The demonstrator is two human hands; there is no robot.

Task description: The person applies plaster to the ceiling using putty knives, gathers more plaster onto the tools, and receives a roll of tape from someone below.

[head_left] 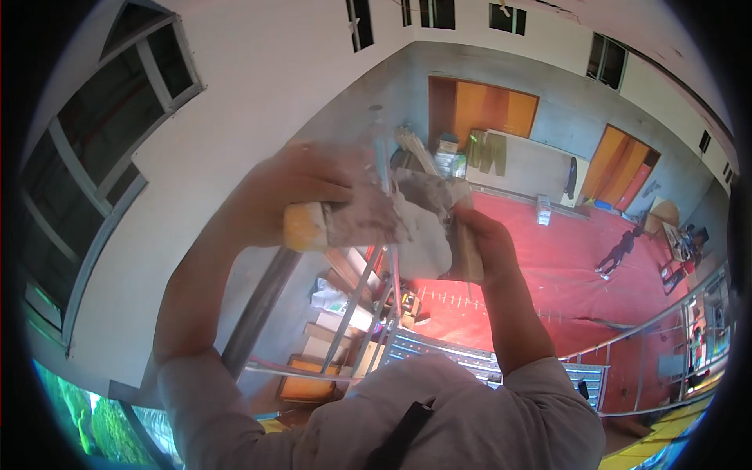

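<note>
Both my hands are raised in front of me, high above the floor. My left hand point(313, 184) is closed over a putty-smeared scraper point(360, 221), with a yellow block-like end showing below the fingers; motion blurs this hand. In my right hand point(489, 239) is a wide scraper point(423, 235), gripped at its pale, thick back edge. Grey and white putty covers its flat face. The two scrapers meet or overlap in the middle; I cannot tell whether they touch.
Scaffold rails point(348, 313) and a perforated metal platform point(439, 348) are below me. A white wall point(251, 86) with windows stands at left. Far below, a person point(619, 252) is on the red floor point(540, 274). Boards and boxes lie beneath the rails.
</note>
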